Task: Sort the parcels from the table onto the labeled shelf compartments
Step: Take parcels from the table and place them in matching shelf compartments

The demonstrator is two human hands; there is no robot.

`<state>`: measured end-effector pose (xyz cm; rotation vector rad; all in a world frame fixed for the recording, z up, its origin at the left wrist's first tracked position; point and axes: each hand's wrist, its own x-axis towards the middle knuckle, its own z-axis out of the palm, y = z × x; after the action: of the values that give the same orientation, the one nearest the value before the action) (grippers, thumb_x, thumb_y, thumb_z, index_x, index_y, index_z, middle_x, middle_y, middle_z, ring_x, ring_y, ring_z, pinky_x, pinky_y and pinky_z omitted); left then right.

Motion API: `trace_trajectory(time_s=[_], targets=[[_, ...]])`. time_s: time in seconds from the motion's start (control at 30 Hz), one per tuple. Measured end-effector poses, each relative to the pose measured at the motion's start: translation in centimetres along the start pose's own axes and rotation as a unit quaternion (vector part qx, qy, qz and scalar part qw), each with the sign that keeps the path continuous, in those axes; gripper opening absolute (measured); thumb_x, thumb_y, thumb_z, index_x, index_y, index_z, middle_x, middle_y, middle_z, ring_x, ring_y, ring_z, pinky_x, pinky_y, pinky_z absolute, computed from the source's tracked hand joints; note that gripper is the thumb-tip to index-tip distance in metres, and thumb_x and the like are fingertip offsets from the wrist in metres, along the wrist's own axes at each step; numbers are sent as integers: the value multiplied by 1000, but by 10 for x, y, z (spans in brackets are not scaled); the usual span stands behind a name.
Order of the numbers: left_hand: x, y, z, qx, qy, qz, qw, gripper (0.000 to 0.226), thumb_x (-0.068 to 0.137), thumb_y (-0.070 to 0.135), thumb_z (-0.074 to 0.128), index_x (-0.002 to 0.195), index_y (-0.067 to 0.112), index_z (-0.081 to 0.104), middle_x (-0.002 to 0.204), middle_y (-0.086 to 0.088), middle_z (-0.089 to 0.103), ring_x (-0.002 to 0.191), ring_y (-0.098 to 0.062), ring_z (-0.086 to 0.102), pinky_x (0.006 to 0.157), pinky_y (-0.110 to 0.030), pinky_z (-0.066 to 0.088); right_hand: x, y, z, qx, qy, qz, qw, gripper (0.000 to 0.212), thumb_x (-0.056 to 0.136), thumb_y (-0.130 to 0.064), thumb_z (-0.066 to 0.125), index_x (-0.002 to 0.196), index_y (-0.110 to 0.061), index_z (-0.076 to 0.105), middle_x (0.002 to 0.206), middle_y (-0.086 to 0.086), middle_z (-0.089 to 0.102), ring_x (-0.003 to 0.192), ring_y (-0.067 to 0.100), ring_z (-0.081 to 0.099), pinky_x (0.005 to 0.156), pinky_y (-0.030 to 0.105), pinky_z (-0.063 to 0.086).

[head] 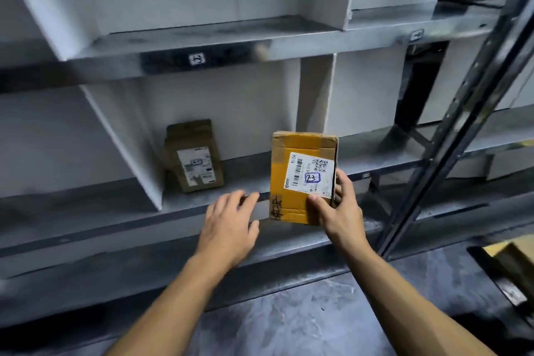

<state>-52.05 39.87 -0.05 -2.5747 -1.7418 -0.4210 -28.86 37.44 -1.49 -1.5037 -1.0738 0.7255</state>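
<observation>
My right hand (339, 212) grips a flat yellow cardboard parcel (291, 182) by its lower right corner, thumb on the front. Its white label bears a handwritten "23" in a blue box. The parcel stands upright in front of the middle shelf compartment. My left hand (229, 224) hovers just left of the parcel with fingers spread and relaxed, holding nothing. A brown parcel (193, 157) with a white label leans against the back wall of the same compartment, at its left side.
A grey metal shelf (144, 208) with white dividers (127, 144) fills the view. Small labels (197, 59) sit on the upper shelf's front edge. A dark perforated upright (450, 130) rises at the right. Part of a cardboard box (517, 260) shows at the lower right.
</observation>
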Motion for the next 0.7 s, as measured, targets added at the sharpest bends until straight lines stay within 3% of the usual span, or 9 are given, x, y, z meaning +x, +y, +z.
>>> trace_trajectory(time_s=[0.13,0.23,0.37,0.43,0.57,0.7], targets=[[7,-32,1,42,-33,1,999,56,93,45,46,145,31,31,148,0,35,133,-24,32,111,-41,27,16,-7,33,1,-17,-7,1000,70,88,-29,77,143,-47,37,115,-33,54,102,-18,57,98,30,51],[15,-46,1,42,-40,-1,998,55,93,44,47,144,29,33,149,0,35,134,-24,32,112,-42,26,30,-14,49,-13,-35,-19,999,70,89,-29,75,143,-47,34,119,-26,54,114,2,56,101,35,50],[23,-58,1,29,-35,-12,999,53,93,44,48,142,28,37,144,0,40,130,-23,36,109,-41,30,48,-15,66,-12,-50,-16,999,71,89,-28,75,145,-44,34,134,-12,57,125,14,53,104,47,50],[25,-63,3,21,-36,-21,999,52,93,43,49,142,28,37,143,1,40,129,-22,38,108,-41,31,54,-12,75,-18,-51,-22,998,71,89,-29,75,145,-44,35,136,-9,57,124,14,54,104,48,50],[34,-75,7,5,-37,-37,999,52,95,44,47,143,29,35,144,3,39,129,-21,37,109,-39,30,68,-8,87,-9,-64,-24,998,67,88,-29,76,137,-51,36,126,-20,57,116,2,54,102,39,50],[48,-79,14,-6,-33,-48,998,53,94,45,48,144,31,34,142,5,40,128,-19,38,109,-39,31,86,0,94,-2,-71,-10,997,67,88,-25,75,140,-46,38,131,-14,58,121,7,54,103,42,51]])
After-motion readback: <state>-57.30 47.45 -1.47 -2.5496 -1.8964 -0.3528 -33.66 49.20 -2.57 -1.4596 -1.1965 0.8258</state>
